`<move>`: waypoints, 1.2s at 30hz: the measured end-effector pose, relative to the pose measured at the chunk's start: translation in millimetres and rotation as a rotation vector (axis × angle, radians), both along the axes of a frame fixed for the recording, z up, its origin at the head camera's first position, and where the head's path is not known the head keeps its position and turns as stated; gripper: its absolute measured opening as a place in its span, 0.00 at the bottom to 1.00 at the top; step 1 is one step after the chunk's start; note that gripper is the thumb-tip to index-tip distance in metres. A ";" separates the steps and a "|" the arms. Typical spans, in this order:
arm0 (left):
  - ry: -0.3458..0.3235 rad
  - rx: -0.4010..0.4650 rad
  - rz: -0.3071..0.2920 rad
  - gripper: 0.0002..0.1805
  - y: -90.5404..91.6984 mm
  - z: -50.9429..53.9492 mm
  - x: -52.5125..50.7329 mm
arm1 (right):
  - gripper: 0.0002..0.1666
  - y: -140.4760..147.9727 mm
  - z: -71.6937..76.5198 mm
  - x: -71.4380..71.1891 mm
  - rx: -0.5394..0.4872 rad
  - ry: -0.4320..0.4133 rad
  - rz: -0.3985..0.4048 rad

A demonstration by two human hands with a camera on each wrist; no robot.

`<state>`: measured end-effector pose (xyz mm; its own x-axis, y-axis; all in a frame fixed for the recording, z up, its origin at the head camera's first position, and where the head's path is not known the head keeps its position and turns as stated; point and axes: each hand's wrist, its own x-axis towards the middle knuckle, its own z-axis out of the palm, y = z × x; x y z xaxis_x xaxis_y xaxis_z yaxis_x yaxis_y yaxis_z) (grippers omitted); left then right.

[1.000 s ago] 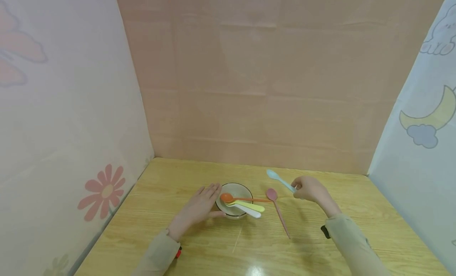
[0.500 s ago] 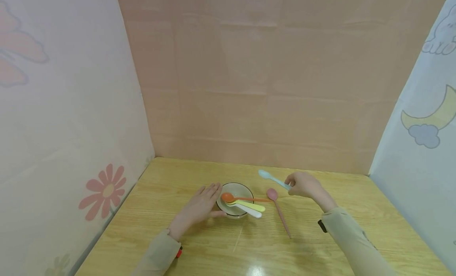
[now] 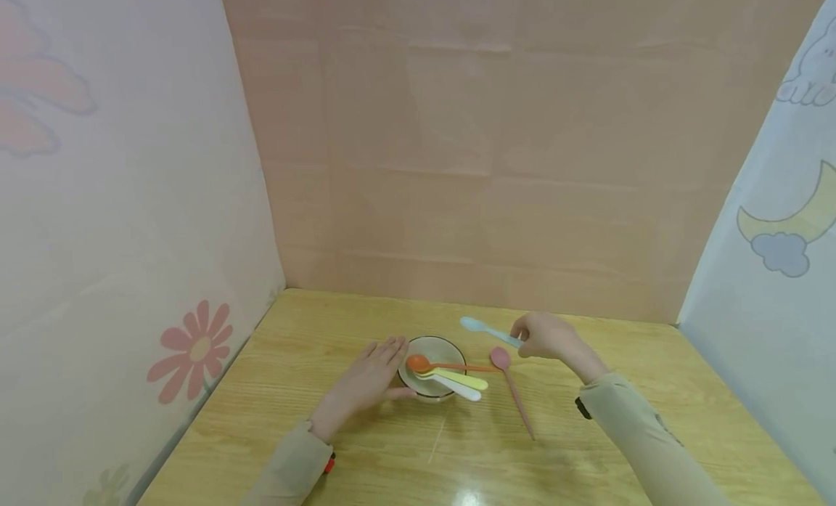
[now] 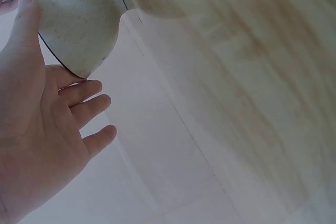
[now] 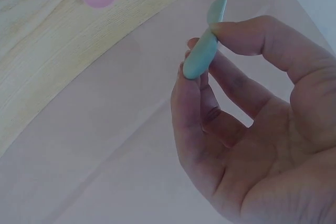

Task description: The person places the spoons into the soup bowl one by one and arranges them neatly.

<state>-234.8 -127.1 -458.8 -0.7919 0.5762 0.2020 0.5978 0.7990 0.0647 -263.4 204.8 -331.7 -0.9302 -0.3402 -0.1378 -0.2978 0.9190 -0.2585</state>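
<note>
My left hand (image 3: pixel 367 379) rests against the left side of a round bowl (image 3: pixel 433 345) with a dark rim, its fingers and thumb spread along the rim; the left wrist view shows the hand (image 4: pixel 50 108) touching the bowl (image 4: pixel 79 19). An orange spoon (image 3: pixel 419 364), a yellow spoon (image 3: pixel 466 380) and a white spoon (image 3: pixel 462 390) lean in the bowl, handles to the right. My right hand (image 3: pixel 551 339) pinches a light blue spoon (image 3: pixel 486 329) by its handle, above the table. Seen from the right wrist, thumb and fingers of the hand (image 5: pixel 257 124) hold the spoon (image 5: pixel 201 56).
A pink spoon (image 3: pixel 509 382) lies on the wooden table (image 3: pixel 366 462) right of the bowl, its head near the orange handle's end. Patterned sheets stand at the left (image 3: pixel 150 201) and right, with a plain pinkish-brown sheet (image 3: pixel 457 143) at the back.
My right hand has moved left with the light blue spoon, bringing the spoon's head closer to the bowl. The left hand and the bowl have stayed in place.
</note>
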 end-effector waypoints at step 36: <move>0.017 0.005 0.000 0.52 4.7 1.2 3.3 | 0.17 -54.0 3.6 -4.6 0.092 -0.085 0.058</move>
